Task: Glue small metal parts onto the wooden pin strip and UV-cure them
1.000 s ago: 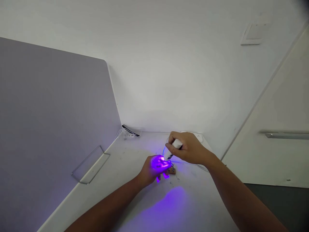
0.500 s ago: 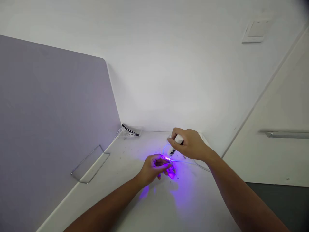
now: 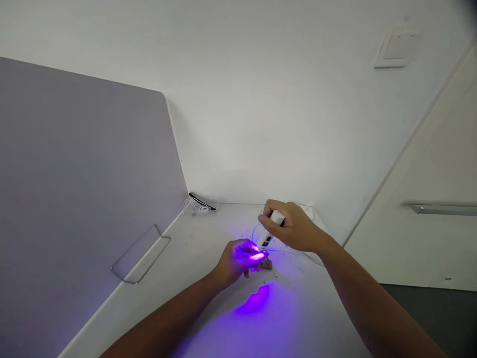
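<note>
Violet light (image 3: 257,300) from the white lamp (image 3: 266,238) clamped in the right grip (image 3: 292,224) could stray if tilted; whether the left grip (image 3: 238,258) holds anything, I cannot tell.

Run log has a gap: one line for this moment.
right hand: grips white light | left hand: violet-lit, near brown block, grip unclear

Looks like smooth white plastic on the handheld light (image 3: 267,237), wood on the brown block (image 3: 266,265). Shows bare metal on the wire loop (image 3: 153,261) and bar handle (image 3: 443,210); reads smooth and matt across the grey panel (image 3: 85,189).
</note>
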`<control>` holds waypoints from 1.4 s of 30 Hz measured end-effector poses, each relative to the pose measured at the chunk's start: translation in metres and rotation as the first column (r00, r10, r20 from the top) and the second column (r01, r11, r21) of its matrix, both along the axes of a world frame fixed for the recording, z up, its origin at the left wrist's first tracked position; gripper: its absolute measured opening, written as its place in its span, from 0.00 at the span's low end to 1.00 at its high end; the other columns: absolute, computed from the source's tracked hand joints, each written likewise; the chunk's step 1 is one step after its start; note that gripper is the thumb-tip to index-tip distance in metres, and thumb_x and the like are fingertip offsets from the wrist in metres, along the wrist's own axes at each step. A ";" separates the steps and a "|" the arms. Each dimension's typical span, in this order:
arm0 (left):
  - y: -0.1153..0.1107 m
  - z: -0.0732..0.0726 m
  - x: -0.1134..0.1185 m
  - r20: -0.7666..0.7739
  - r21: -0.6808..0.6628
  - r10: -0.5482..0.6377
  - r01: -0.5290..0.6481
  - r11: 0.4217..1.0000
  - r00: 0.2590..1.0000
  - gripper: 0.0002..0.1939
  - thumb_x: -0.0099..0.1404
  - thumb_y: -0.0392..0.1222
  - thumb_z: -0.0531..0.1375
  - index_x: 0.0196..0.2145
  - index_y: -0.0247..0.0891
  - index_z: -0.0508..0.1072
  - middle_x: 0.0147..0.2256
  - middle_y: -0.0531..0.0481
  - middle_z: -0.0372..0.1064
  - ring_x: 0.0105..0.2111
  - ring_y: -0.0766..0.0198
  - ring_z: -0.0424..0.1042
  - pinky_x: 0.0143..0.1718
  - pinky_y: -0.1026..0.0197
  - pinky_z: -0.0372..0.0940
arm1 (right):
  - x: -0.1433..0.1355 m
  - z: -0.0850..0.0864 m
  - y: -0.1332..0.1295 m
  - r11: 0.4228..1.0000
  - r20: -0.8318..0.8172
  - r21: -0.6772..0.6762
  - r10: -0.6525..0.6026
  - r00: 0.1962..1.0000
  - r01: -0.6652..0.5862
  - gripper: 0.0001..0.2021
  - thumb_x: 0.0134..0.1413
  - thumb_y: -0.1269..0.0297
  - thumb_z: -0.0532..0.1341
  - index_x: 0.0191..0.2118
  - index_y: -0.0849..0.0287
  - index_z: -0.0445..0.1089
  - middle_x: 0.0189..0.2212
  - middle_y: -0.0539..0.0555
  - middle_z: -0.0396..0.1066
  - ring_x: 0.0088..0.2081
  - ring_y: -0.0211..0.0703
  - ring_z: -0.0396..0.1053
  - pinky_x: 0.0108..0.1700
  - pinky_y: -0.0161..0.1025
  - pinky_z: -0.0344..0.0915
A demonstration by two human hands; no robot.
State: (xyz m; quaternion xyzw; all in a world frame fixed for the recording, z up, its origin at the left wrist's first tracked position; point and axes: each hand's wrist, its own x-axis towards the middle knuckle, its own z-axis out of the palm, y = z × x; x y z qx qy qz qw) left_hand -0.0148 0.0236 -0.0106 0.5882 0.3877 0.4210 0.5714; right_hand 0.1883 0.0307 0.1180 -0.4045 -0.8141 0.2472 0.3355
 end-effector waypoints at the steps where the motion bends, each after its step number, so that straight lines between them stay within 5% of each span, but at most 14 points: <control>1: 0.000 0.000 0.000 -0.013 -0.014 0.006 -0.006 1.000 1.000 0.19 0.57 0.50 0.74 0.34 0.30 0.78 0.27 0.44 0.78 0.22 0.61 0.78 0.12 0.70 0.63 | -0.001 -0.002 0.001 1.000 -0.015 -0.010 -0.024 1.000 0.024 0.15 0.67 0.51 0.57 0.31 0.54 0.64 0.18 0.44 0.63 0.19 0.35 0.58 0.23 0.33 0.53; 10: 0.002 0.001 -0.001 -0.010 0.017 0.006 -0.006 1.000 1.000 0.17 0.58 0.48 0.73 0.37 0.31 0.79 0.31 0.43 0.81 0.24 0.62 0.79 0.15 0.71 0.64 | -0.003 -0.006 0.008 0.984 -0.039 -0.054 -0.171 0.984 0.169 0.14 0.67 0.49 0.56 0.35 0.52 0.67 0.14 0.43 0.62 0.16 0.38 0.61 0.22 0.35 0.54; 29: 0.004 -0.003 -0.001 0.032 0.045 -0.012 0.011 0.999 0.999 0.19 0.58 0.49 0.74 0.37 0.30 0.78 0.30 0.43 0.81 0.22 0.64 0.77 0.14 0.70 0.64 | -0.003 -0.013 0.012 0.975 -0.080 -0.065 -0.219 0.972 0.215 0.13 0.67 0.47 0.57 0.41 0.50 0.62 0.13 0.40 0.59 0.15 0.40 0.60 0.22 0.36 0.54; 37: 0.003 0.001 -0.002 0.006 0.044 0.003 -0.003 0.999 1.000 0.18 0.59 0.49 0.73 0.35 0.30 0.78 0.26 0.46 0.78 0.21 0.65 0.75 0.15 0.71 0.63 | 0.007 -0.010 0.013 0.989 0.023 -0.040 -0.142 0.990 0.143 0.16 0.68 0.48 0.55 0.33 0.52 0.63 0.13 0.42 0.62 0.15 0.37 0.59 0.24 0.36 0.57; 42: 0.002 0.000 -0.002 0.040 0.044 0.030 -0.031 0.999 0.999 0.20 0.55 0.50 0.75 0.32 0.31 0.77 0.24 0.48 0.76 0.19 0.66 0.72 0.14 0.70 0.63 | 0.014 0.000 0.007 0.999 0.102 -0.037 0.016 0.995 -0.013 0.17 0.67 0.50 0.58 0.29 0.54 0.63 0.17 0.44 0.64 0.19 0.36 0.59 0.23 0.34 0.53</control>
